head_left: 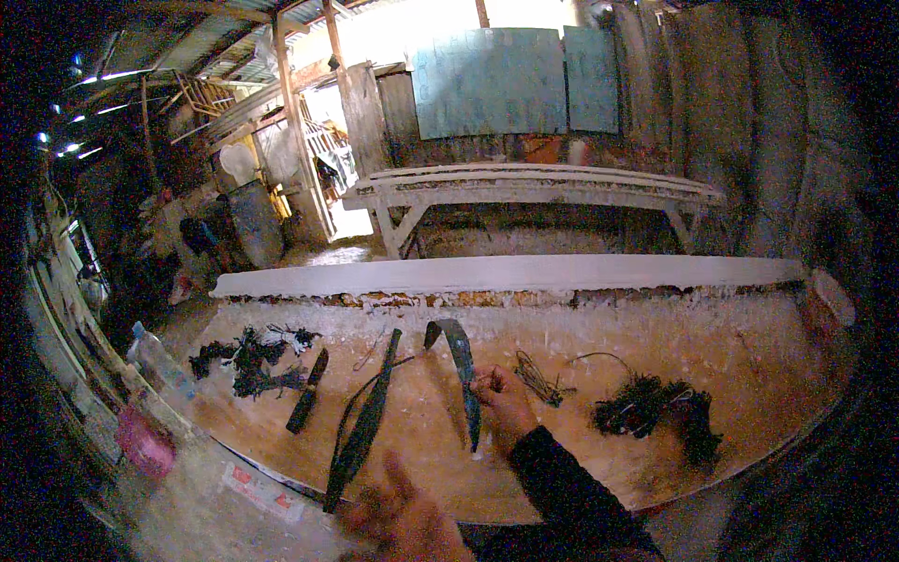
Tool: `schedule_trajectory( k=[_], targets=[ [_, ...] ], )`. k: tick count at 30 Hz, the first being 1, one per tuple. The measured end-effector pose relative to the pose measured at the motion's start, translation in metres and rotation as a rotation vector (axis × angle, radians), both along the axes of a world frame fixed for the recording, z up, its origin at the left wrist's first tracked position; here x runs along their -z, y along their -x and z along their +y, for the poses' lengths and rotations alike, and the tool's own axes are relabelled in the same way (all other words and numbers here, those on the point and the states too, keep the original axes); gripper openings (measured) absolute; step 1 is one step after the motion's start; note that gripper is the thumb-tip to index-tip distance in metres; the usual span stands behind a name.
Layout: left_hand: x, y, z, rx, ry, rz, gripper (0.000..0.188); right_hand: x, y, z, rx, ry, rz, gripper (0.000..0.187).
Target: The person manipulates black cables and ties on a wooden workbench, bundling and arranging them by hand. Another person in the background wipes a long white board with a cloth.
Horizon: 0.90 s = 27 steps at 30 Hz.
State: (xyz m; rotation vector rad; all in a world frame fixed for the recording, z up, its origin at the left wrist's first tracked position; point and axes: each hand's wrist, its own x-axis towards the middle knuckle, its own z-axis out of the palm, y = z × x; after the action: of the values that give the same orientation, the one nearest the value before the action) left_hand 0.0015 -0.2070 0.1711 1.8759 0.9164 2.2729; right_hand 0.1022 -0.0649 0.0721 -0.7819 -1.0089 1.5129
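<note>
A dark, flat strip, bent like a hook at its far end, stands out over the middle of the wooden board. My right hand pinches its edge between thumb and fingers. Low in the picture, my left hand is smeared by motion, but its fingers look spread and nothing shows in them. Just beyond it lies a long dark strip, wider in the middle, with a thin cord-like piece alongside. Left of that strip is a short dark knife-shaped thing.
Bundles of dark strands lie on the board at left and right, with a thin looped cord between. A clear plastic bottle and a pink bundle sit at the left. Behind stands a whitish bench.
</note>
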Motion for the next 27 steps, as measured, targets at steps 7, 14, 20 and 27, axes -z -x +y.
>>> schedule_trajectory(
  k=[7,14,20,27],
  targets=[
    [0.061,0.006,0.119,0.102,0.483,-0.007,0.062,0.022,-0.009,0.017,0.072,-0.108,-0.073,0.018],
    [0.125,0.032,0.195,0.468,0.862,0.217,0.029,0.043,-0.013,0.039,0.193,-0.239,-0.118,0.018],
    [0.136,0.028,0.189,0.5,0.891,0.027,0.024,0.018,-0.009,0.016,0.149,-0.028,0.11,0.022],
    [0.116,0.03,0.177,0.438,0.819,0.007,0.02,-0.007,-0.006,0.007,0.169,-0.136,-0.095,0.022]
  ],
)
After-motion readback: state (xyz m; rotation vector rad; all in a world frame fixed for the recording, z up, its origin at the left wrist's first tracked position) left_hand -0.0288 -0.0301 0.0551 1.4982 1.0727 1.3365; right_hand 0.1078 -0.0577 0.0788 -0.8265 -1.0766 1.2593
